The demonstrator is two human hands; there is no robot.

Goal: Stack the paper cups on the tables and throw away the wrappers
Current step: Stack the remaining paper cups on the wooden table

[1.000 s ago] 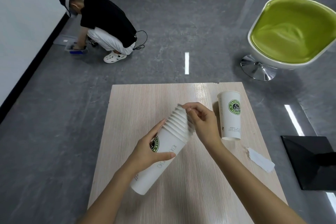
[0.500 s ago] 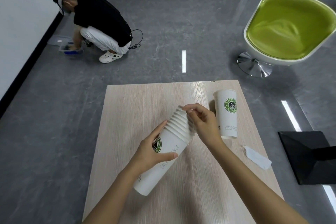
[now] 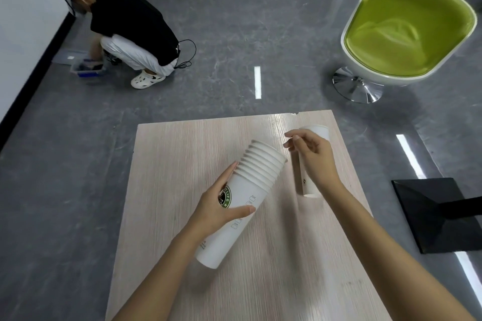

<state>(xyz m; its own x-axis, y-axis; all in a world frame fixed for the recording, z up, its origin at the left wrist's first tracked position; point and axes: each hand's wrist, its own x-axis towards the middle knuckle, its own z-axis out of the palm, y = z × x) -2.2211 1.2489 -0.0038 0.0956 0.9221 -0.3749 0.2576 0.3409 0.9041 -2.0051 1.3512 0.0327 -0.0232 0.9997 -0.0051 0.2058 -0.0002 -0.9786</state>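
Note:
A tilted stack of several white paper cups (image 3: 254, 185) with a green logo is gripped around its middle by my left hand (image 3: 217, 210), rims pointing up and away over the light wooden table (image 3: 180, 154). A single white cup (image 3: 318, 132) stands at the table's right side. My right hand (image 3: 313, 160) hovers just in front of that cup, off the stack, fingers loosely curled and holding nothing. My right forearm covers the table's right edge, and no wrapper shows.
A green swivel chair (image 3: 407, 34) stands on the grey floor at the far right. A black square stand base (image 3: 438, 214) lies right of the table. A crouching person (image 3: 133, 31) works over a blue tray (image 3: 87, 70) at the far left.
My right hand has let go of the stack's rims and moved right, toward the single cup. My left hand still holds the stack. The camera has shifted slightly.

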